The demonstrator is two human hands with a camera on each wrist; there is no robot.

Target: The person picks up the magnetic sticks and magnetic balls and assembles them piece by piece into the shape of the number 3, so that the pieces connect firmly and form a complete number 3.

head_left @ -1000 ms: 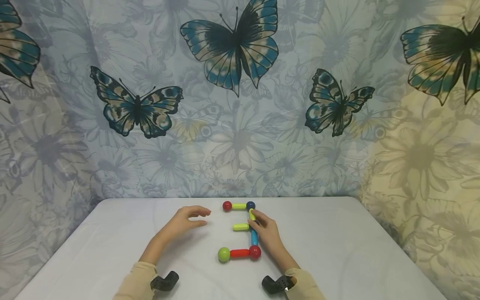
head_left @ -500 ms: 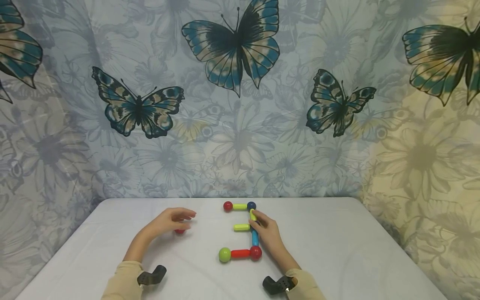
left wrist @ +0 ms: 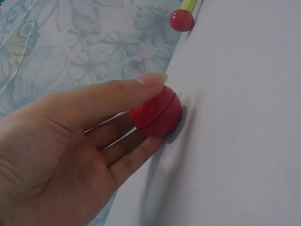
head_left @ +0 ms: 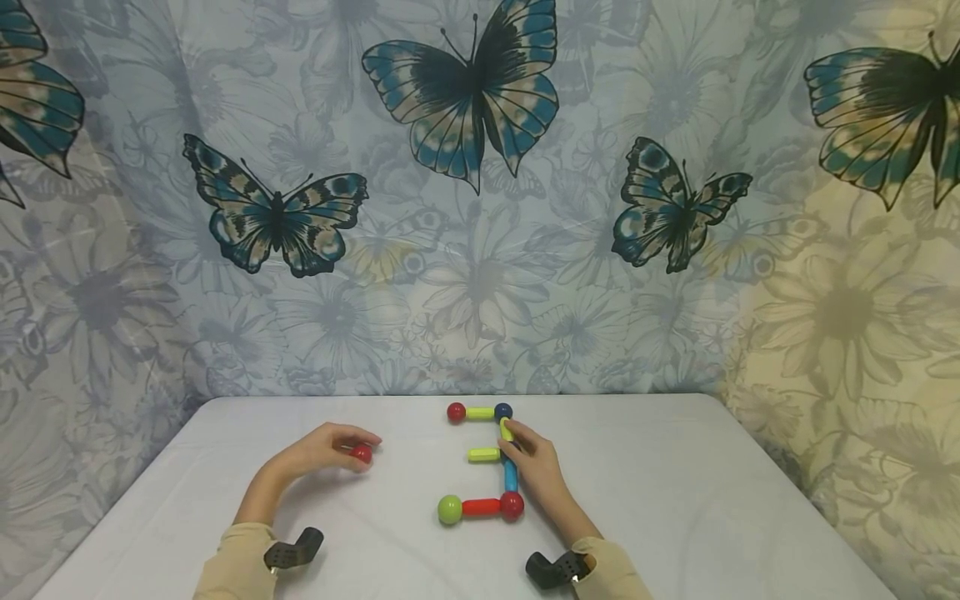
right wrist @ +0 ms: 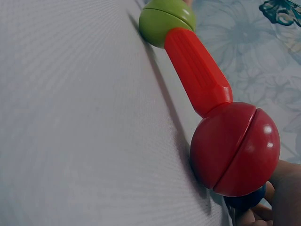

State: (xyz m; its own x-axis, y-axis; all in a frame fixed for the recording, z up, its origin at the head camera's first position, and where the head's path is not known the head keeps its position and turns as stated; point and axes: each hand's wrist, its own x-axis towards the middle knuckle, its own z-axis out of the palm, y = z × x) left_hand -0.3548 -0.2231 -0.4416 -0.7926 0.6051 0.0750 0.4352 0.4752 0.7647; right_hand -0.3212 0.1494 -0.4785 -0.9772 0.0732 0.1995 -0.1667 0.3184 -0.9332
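Note:
My left hand (head_left: 322,450) holds a loose red ball (left wrist: 159,113) between thumb and fingers, at or just above the table on the left. Right of it lies a joined shape of toy balls and sticks. My right hand (head_left: 542,465) pinches the shape's upright yellow-green stick (head_left: 507,428), partly covering a dark blue ball (right wrist: 245,199) at the middle joint. Below runs a blue stick (head_left: 511,477) to a red corner ball (right wrist: 235,148), then a red stick (right wrist: 200,75) and a green ball (right wrist: 164,21). A short yellow-green stick (head_left: 483,455) points left from the middle, its end bare.
At the shape's far end, a navy ball (head_left: 503,412), a yellow-green stick (head_left: 479,413) and another red ball (head_left: 456,412) form a row. The white table (head_left: 675,500) ends at a butterfly-print cloth (head_left: 480,325). Both wrists carry black camera mounts (head_left: 294,550).
My left hand has moved left and slightly toward me, away from the shape, and now grips the loose red ball. My right hand and the joined shape have stayed put.

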